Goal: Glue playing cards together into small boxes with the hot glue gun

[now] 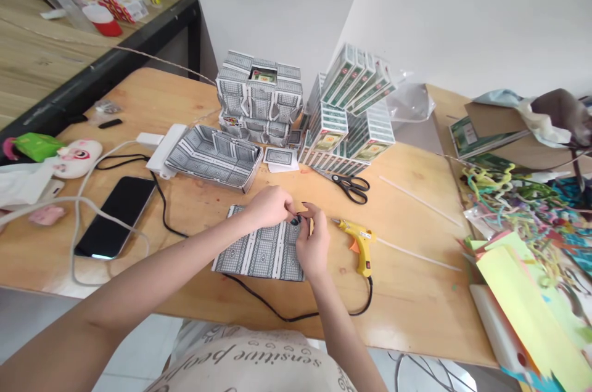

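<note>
A flat panel covered with grey patterned playing cards lies on the table near its front edge. Over the panel's upper right part, my left hand and my right hand almost meet, fingers pinched together. Between the fingertips is a small dark thing, too small to name. A yellow glue gun lies just right of my right hand, its nozzle pointing left. Black-handled scissors rest beyond it. An open card-covered tray stands behind my left hand.
Card-covered boxes and stacked green-and-white card packs stand at the back. A phone and cables are at left. White glue sticks, coloured paper and pipe cleaners lie at right. The gun's black cord runs along the front.
</note>
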`<state>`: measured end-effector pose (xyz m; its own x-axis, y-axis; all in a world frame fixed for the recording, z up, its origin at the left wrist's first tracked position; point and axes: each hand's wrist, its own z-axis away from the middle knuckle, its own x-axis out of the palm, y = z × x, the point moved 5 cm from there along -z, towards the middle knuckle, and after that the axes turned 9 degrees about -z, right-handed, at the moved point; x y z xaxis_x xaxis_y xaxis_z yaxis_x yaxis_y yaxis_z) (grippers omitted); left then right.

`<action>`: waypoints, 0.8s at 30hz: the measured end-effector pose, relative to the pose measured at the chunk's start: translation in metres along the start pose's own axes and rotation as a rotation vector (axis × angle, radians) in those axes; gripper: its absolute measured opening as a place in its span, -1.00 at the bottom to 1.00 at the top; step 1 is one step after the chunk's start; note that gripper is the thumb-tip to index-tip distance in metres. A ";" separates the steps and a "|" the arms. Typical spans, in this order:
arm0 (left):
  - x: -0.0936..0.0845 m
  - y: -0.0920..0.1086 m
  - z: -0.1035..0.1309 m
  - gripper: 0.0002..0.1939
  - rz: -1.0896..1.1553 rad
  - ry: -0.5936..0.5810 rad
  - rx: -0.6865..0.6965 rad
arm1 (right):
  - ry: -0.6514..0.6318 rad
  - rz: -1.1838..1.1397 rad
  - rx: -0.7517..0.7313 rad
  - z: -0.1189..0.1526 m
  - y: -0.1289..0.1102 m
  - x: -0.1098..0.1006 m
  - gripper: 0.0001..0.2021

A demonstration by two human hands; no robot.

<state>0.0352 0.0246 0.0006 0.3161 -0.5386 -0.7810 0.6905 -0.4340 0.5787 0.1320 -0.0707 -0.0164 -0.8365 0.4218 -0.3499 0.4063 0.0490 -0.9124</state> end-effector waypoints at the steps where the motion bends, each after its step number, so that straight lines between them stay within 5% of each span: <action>1: 0.000 0.001 0.001 -0.93 -0.009 0.016 -0.003 | 0.004 0.002 -0.007 0.000 0.000 0.000 -0.75; 7: 0.000 0.002 0.006 -0.90 -0.049 0.116 -0.017 | 0.019 0.036 -0.047 -0.003 0.000 -0.001 -0.78; 14: 0.004 -0.001 -0.001 -0.87 -0.020 0.036 -0.079 | 0.005 0.021 -0.075 -0.006 -0.004 -0.002 -0.78; 24: 0.003 0.000 0.008 -0.89 -0.031 0.108 -0.038 | -0.004 0.033 -0.087 -0.008 -0.008 -0.002 -0.76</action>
<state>0.0307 0.0171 0.0001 0.3614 -0.4434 -0.8202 0.7246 -0.4201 0.5463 0.1330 -0.0650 -0.0068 -0.8237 0.4205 -0.3805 0.4639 0.1135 -0.8786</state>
